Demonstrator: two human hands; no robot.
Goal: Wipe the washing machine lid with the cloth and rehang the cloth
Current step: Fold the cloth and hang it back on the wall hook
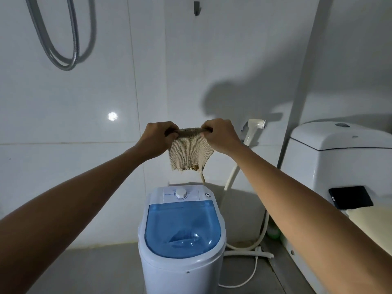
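White glossy wall tiles backed the scene as we held the small beige knitted cloth [189,152] up by its top edge, our left hand [158,138] and right hand [220,135] each in a tight grip on one corner, stretching it flat, probably to square it for the dark metal wall hook [197,8] high above. It hung well above the translucent blue washing machine lid [182,228]. Beside us stood a white toilet cistern [339,143] and cream bidet sprayer [257,124]; nothing blocked the way to the hook.

Both arms reach forward, left hand [158,137] and right hand [220,136] fisted, grip closed.
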